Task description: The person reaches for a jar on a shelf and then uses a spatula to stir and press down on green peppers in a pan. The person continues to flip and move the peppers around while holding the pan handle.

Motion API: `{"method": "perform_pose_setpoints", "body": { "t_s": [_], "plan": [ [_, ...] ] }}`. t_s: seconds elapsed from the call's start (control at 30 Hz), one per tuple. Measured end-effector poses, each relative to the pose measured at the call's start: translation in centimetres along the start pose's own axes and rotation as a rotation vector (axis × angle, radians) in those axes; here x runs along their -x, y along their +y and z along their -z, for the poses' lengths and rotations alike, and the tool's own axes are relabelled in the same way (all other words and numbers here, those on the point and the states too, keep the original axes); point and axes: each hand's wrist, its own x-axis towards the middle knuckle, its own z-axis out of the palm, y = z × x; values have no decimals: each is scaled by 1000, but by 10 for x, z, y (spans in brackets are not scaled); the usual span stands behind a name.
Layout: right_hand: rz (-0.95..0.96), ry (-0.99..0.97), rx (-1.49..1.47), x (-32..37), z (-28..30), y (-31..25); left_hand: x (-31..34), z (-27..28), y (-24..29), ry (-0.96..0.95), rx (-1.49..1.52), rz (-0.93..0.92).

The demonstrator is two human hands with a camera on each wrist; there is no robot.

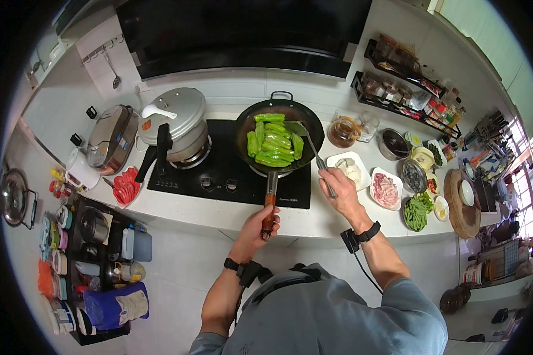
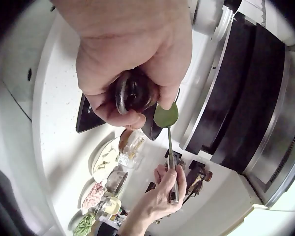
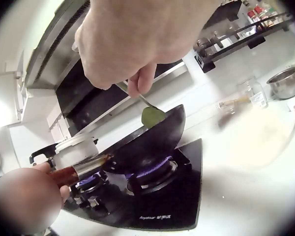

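Observation:
Green peppers (image 1: 275,142) lie heaped in a dark wok (image 1: 243,123) on the hob, with blue flame under it in the right wrist view. My left hand (image 1: 255,226) grips the wok's wooden handle (image 1: 270,195) near its end. A metal spatula (image 1: 317,155) is in my right hand (image 1: 341,192), fingers curled round its handle. Its blade (image 1: 295,127) is at the right side of the wok, beside the peppers. From the right wrist, the wok (image 3: 152,140) looks tilted, and the spatula blade (image 3: 152,117) shows at its rim.
Left of the wok stands a pressure cooker (image 1: 183,127) on the other burner. Red slices (image 1: 124,186) fill a dish at the counter's left. To the right are a plate of white pieces (image 1: 350,170), sliced meat (image 1: 386,188), green beans (image 1: 415,214) and a round chopping board (image 1: 456,207).

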Motion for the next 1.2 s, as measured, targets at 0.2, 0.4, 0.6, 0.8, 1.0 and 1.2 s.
{"method": "perform_pose_setpoints", "body": {
  "t_s": [0.2,0.4,0.6,0.8,1.0,1.2],
  "plan": [
    [7,14,-32,2,4,9,0,-3,-3,8,27,-20],
    [-28,4,-74,9,1,9,-1,-3,-6,24,30,-39],
    [-40,91,-73,8,8,18,-2,-3,-6,27,40,-39],
    [-33,29,-76,14,7,22,-1,-3,-7,24,56,-38],
    [-25,30,-74,11,11,11,0,-5,-6,26,49,-29],
    [-57,98,-242,-1,2,-6,3,-5,-3,-25,55,-15]
  ]
}}
